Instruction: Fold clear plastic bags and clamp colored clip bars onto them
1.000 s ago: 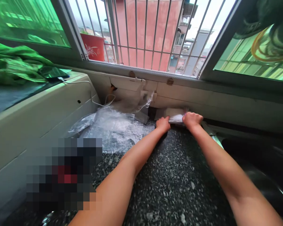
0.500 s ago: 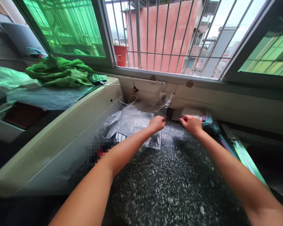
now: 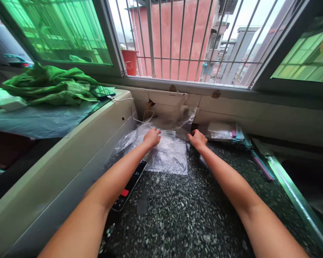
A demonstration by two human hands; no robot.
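Note:
My left hand [image 3: 151, 138] is over a pile of clear plastic bags [image 3: 168, 159] on the dark speckled counter. Its fingers are curled closed, and whatever they may hold is hidden. To the right, just past the bags' edge, my right hand [image 3: 198, 139] is closed in a pinch with the thumb side toward the bags. I cannot make out anything between its fingers. A phone [image 3: 131, 184] with a lit screen lies partly under my left forearm.
Pink and blue strips in clear wrapping [image 3: 223, 132] lie by the back wall. A metal-edged glass panel [image 3: 290, 195] runs along the right. A green cloth [image 3: 51, 84] sits on the left ledge. A white cable [image 3: 134, 116] hangs there. Behind is a barred window [image 3: 183, 43].
My left hand has moved left over the plastic bags, and my right hand has shifted left toward their edge. More of the bags and the phone shows. The view has turned slightly.

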